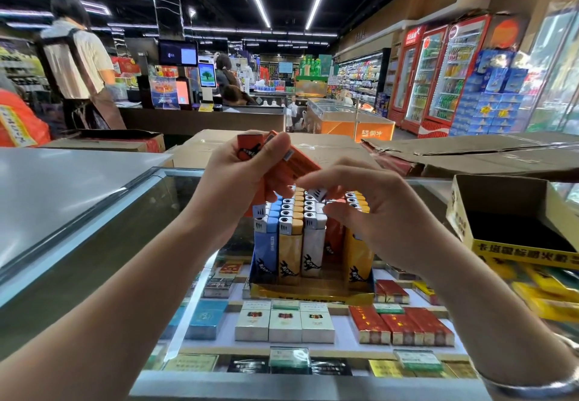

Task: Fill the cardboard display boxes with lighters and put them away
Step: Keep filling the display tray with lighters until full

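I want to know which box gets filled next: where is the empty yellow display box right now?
In the head view the empty yellow display box sits at the right edge on the glass counter, right of the box of lighters and beyond the right hand.

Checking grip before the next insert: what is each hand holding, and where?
Left hand grips a bunch of orange lighters around their bodies. Right hand pinches one lighter's metal top over the display box.

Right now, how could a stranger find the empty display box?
Start at the glass counter; the lighter-filled display box stands at its middle. Look right, to the counter's far edge: the empty display box is yellow, open-topped, dark inside, holding no lighters.
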The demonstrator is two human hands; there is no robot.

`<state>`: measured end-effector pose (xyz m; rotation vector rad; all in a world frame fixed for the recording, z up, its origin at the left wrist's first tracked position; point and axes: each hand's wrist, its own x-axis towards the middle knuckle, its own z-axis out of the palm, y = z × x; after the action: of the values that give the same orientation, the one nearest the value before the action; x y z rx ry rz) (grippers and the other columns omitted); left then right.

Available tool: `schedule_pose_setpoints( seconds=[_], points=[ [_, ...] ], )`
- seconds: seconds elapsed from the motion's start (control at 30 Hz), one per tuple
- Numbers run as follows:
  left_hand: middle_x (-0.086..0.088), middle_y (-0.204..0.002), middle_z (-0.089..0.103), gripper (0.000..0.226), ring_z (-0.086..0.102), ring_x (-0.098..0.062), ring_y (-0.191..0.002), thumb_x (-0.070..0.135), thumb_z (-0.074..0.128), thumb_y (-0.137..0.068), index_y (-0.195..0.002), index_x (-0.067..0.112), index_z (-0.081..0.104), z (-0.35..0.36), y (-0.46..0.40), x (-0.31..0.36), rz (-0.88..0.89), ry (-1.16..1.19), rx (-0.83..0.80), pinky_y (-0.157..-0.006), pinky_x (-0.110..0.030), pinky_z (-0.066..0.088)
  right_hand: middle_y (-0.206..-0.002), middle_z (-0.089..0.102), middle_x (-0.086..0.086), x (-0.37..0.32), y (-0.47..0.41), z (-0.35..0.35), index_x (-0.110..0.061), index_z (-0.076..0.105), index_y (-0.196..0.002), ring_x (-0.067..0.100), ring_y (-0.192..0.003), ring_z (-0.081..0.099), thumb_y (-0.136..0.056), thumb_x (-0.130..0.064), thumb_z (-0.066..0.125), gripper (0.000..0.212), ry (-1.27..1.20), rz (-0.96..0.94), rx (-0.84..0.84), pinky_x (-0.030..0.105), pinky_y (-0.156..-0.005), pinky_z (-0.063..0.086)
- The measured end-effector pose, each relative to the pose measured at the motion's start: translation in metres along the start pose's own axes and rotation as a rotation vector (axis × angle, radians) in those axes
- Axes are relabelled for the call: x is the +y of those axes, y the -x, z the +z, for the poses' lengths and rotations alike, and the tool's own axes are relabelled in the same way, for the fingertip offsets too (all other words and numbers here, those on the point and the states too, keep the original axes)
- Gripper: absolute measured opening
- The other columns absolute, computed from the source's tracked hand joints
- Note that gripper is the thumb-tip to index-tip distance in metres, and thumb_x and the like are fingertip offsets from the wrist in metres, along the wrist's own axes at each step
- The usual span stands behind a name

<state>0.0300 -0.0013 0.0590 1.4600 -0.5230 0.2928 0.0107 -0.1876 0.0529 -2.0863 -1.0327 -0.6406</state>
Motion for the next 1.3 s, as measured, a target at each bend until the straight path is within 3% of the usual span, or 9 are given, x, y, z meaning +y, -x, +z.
schedule_pose_setpoints(
  seconds=[0.23,0.33,0.43,0.53,0.63,0.83,0.97,1.13,1.3],
  points=[
    [-0.001,-0.057,0.064,0.026,0.057,-0.009,-0.044,0.044,0.054,-0.079,-0.075,0.021,0.066,0.000,-0.001,-0.001,-0.030,0.004,-0.052,-0.042,-0.016,0.044,-0.086,0.062,-0.019,-0.005,-0.001,0.006,-0.029,0.068,-0.105,-0.002,-0.081,0.058,-0.080,-0.008,0.067,0.033,-0.072,-0.070,0.156,0.010,-0.075,0.043],
    [-0.002,-0.056,0.062,0.036,0.055,-0.012,-0.044,0.045,0.045,-0.086,-0.095,0.012,0.058,-0.001,-0.003,-0.001,-0.049,0.076,-0.073,-0.041,-0.018,0.043,-0.075,0.063,-0.021,-0.002,-0.003,-0.001,-0.033,0.068,-0.098,-0.001,-0.065,0.056,-0.084,-0.014,0.063,0.024,-0.225,-0.039,0.357,0.011,-0.060,0.045],
    [-0.004,-0.062,0.065,0.041,0.061,-0.016,-0.053,0.047,0.040,-0.086,-0.101,0.012,0.056,-0.002,-0.003,-0.002,-0.056,0.146,-0.061,-0.047,-0.022,0.048,-0.067,0.061,-0.014,0.003,-0.003,-0.011,-0.038,0.068,-0.089,0.023,-0.056,0.048,-0.088,-0.019,0.060,0.020,-0.261,0.032,0.563,0.040,-0.053,0.045],
    [-0.003,-0.064,0.068,0.040,0.064,-0.014,-0.060,0.051,0.038,-0.082,-0.089,0.015,0.053,-0.002,-0.004,-0.003,-0.053,0.105,-0.017,-0.051,-0.019,0.050,-0.065,0.059,-0.013,0.007,-0.003,-0.017,-0.033,0.064,-0.087,0.013,-0.053,0.043,-0.087,-0.033,0.058,0.006,-0.261,0.126,0.650,0.045,-0.055,0.046],
    [0.000,-0.061,0.067,0.037,0.060,-0.014,-0.058,0.051,0.035,-0.088,-0.084,0.018,0.052,-0.002,-0.004,-0.005,-0.051,0.018,0.011,-0.054,-0.019,0.049,-0.069,0.060,-0.016,0.010,-0.003,-0.017,-0.033,0.061,-0.086,0.007,-0.056,0.051,-0.089,-0.034,0.055,0.007,-0.135,0.154,0.628,0.021,-0.052,0.044],
    [0.004,-0.055,0.061,0.021,0.058,-0.007,-0.053,0.032,0.037,-0.098,-0.086,0.019,0.049,-0.004,-0.006,-0.004,-0.087,0.003,0.057,-0.047,-0.019,0.047,-0.071,0.058,-0.015,0.011,-0.001,-0.015,-0.021,0.060,-0.090,0.009,-0.067,0.058,-0.092,-0.029,0.054,0.011,0.118,0.145,0.477,0.022,-0.057,0.045],
    [0.005,-0.055,0.062,0.015,0.057,-0.005,-0.052,0.026,0.040,-0.096,-0.087,0.018,0.048,-0.003,-0.007,-0.005,-0.101,-0.041,0.058,-0.046,-0.017,0.046,-0.066,0.058,-0.016,0.012,-0.001,-0.017,-0.022,0.063,-0.089,0.002,-0.057,0.054,-0.091,-0.031,0.056,0.011,0.175,0.168,0.379,0.015,-0.053,0.040],
    [0.004,-0.057,0.063,0.013,0.058,-0.006,-0.053,0.027,0.041,-0.096,-0.090,0.018,0.048,-0.001,-0.007,-0.006,-0.092,-0.059,0.036,-0.048,-0.019,0.049,-0.076,0.061,-0.015,0.005,-0.002,-0.017,-0.023,0.063,-0.094,0.011,-0.067,0.062,-0.081,-0.044,0.050,0.028,0.153,0.187,0.319,0.034,-0.064,0.054],
    [0.003,-0.059,0.063,0.013,0.058,-0.008,-0.053,0.028,0.041,-0.097,-0.091,0.019,0.047,-0.002,-0.007,-0.007,-0.086,-0.070,0.026,-0.050,-0.023,0.050,-0.078,0.057,-0.022,0.004,-0.001,-0.019,-0.022,0.065,-0.097,0.005,-0.070,0.062,-0.080,-0.043,0.051,0.031,0.168,0.138,0.310,0.025,-0.064,0.051]
  ],
)
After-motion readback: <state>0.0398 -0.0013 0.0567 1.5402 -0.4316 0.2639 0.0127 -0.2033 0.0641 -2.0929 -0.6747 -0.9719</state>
